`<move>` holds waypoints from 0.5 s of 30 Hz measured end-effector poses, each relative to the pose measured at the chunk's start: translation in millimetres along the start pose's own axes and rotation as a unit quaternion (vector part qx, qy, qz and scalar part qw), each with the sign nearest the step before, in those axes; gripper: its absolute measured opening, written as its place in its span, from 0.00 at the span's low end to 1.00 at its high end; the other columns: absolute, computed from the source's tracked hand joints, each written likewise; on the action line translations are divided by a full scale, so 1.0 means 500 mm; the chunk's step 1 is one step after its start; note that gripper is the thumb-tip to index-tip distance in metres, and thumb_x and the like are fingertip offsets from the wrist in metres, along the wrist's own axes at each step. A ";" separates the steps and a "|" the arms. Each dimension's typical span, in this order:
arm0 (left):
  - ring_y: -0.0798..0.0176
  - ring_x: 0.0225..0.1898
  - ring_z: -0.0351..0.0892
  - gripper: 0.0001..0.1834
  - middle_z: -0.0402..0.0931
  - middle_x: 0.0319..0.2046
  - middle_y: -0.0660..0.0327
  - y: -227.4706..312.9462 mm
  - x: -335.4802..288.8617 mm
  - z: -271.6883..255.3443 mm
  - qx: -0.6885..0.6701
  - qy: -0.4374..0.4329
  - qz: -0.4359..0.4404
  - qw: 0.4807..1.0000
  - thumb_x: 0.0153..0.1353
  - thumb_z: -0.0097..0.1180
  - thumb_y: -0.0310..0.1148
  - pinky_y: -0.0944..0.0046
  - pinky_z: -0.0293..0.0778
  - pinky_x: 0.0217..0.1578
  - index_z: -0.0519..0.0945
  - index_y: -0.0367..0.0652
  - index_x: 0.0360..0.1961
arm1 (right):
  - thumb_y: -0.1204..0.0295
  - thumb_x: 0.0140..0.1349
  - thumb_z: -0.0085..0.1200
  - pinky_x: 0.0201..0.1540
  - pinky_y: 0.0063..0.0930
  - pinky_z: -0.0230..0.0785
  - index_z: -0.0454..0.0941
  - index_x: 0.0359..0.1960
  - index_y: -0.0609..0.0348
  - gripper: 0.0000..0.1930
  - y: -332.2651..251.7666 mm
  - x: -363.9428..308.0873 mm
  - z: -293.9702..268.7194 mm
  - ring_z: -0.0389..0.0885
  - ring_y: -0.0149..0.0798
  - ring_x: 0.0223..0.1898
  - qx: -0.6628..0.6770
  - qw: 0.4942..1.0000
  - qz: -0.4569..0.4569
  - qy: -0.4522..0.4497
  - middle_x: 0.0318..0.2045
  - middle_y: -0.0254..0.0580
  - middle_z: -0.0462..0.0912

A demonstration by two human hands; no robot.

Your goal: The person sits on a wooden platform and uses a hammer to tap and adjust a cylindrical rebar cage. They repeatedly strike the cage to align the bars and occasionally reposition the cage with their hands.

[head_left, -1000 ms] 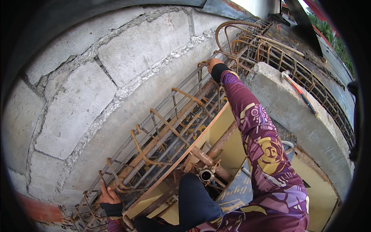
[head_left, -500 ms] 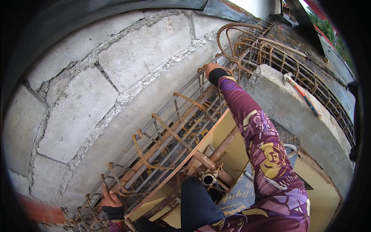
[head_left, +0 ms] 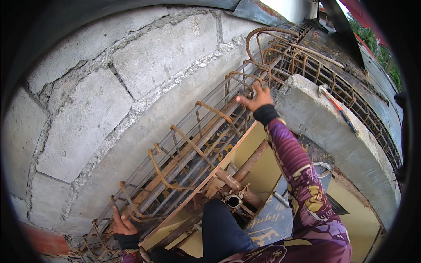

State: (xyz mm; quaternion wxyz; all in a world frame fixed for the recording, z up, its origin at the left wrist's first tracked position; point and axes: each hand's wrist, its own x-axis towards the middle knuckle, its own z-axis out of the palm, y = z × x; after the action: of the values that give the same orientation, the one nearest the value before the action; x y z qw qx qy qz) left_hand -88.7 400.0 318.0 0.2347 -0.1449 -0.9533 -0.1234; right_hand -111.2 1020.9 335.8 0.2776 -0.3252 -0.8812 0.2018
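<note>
A long rebar cage (head_left: 180,139), with bent rusty stirrups tied along grey bars, runs diagonally beside the block wall. My right hand (head_left: 258,98) is over its upper part, thumb and fingers spread, the fingertips near a stirrup close to the cage corner. Nothing shows in that hand. At the lower end, my left hand (head_left: 123,224) rests at the cage by a rusty stirrup (head_left: 128,198); its forefinger stretches along the bars and part of the palm is hidden. A hammer (head_left: 338,109) with a red and blue handle lies on the concrete ledge, beyond my right arm.
A grey block wall (head_left: 83,127) rises on the left. Another rebar cage (head_left: 329,79) runs behind the concrete ledge (head_left: 326,118) on the right. Below are rusty scaffold pipes (head_left: 232,180), an open pipe end (head_left: 233,201), plywood panels and a wire coil (head_left: 322,169).
My right hand has let go of the cage's upper bars and come back toward me, fingers spreading. My left hand stays at the lower end.
</note>
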 end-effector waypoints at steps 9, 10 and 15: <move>0.42 0.16 0.70 0.25 0.71 0.15 0.47 -0.006 0.003 0.005 0.006 0.016 0.012 1.000 0.67 0.42 0.33 0.49 0.63 0.19 0.65 0.41 0.65 | 0.60 0.40 0.71 0.53 0.41 0.72 0.50 0.70 0.54 0.55 0.015 0.017 0.026 0.78 0.59 0.50 0.005 0.995 0.028 -0.099 0.48 0.65 0.78; 0.42 0.16 0.70 0.25 0.70 0.14 0.47 0.000 0.006 0.005 0.005 0.014 0.009 1.000 0.67 0.42 0.33 0.49 0.62 0.18 0.65 0.41 0.65 | 0.60 0.41 0.70 0.53 0.41 0.72 0.54 0.68 0.54 0.51 0.009 0.026 0.028 0.79 0.59 0.50 -0.001 0.995 0.038 -0.093 0.48 0.65 0.78; 0.43 0.15 0.68 0.24 0.69 0.13 0.48 0.000 0.005 0.002 0.015 0.011 -0.001 1.000 0.67 0.42 0.34 0.49 0.61 0.18 0.66 0.41 0.64 | 0.65 0.42 0.69 0.53 0.40 0.72 0.62 0.64 0.56 0.44 0.002 0.006 0.040 0.80 0.57 0.49 0.052 0.996 0.049 -0.048 0.48 0.60 0.80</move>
State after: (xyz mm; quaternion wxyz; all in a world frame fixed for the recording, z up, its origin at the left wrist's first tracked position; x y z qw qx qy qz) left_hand -91.3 400.8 318.1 0.2470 -0.1393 -0.9526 -0.1104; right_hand -125.1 1020.4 320.9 0.2413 -0.3432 -0.8647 0.2763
